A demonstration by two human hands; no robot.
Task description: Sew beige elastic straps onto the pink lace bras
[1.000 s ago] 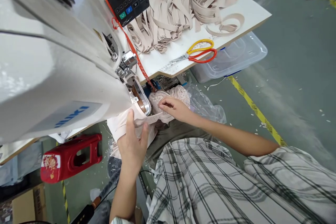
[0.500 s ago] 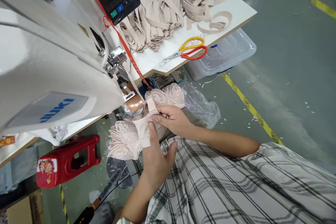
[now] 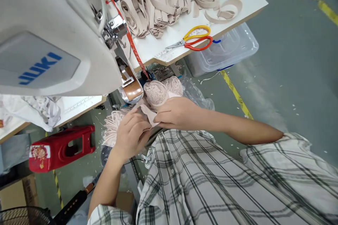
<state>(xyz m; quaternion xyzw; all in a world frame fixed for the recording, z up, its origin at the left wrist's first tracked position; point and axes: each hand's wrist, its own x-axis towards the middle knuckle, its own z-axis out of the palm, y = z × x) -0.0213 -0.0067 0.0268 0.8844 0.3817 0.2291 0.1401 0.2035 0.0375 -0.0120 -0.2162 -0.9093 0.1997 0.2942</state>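
A pale pink lace bra [image 3: 156,93] lies in front of my body, just below the sewing machine's free arm [image 3: 132,91]. My right hand [image 3: 177,113] is closed on the bra's smooth fabric below the lace cups. On the other side, my left hand [image 3: 132,132] has its fingers curled over the bra's band; its fingertips are partly hidden. A strip of the fabric runs between the two hands. Beside my left hand hangs a bunch of pale pink lace pieces [image 3: 112,126].
The white machine head [image 3: 87,52] looms at upper left. On the white table [image 3: 148,51] lie scissors [image 3: 196,38] and beige elastic straps [image 3: 163,3]. A clear plastic box [image 3: 224,49] stands beyond the table edge. A red stool [image 3: 62,149] is at lower left.
My left hand has turned over and moved left, its spread fingers now curled on the fabric. My right hand has shifted slightly, and the lace cups show more fully. The view has shifted.
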